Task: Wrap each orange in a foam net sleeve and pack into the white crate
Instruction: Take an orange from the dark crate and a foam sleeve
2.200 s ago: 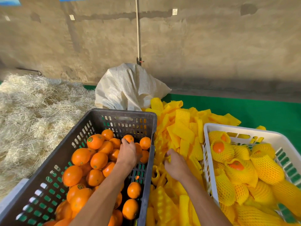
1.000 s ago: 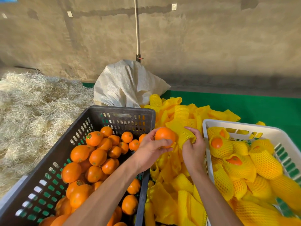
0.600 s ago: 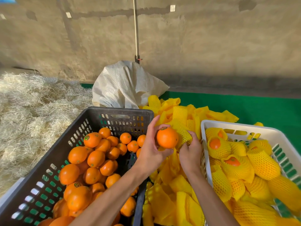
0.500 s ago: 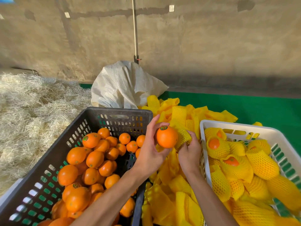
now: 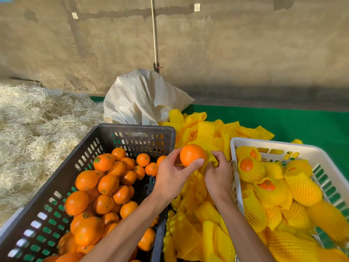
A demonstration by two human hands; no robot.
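Orange and round, the bare fruit [image 5: 192,155] sits in the left hand [image 5: 171,176], pinched above the gap between the crates. Right hand [image 5: 218,177] pinches a yellow foam net sleeve [image 5: 210,160] touching it. Best to stretch the mouth wide, then push the fruit in. Small green stickers [image 5: 97,160] are too tiny to read

My left hand [image 5: 171,176] is raised, thumb and fingers curled in a grip; my right hand [image 5: 219,176] sits just beside it, fingertips pinching. Both my bare forearms reach forward.
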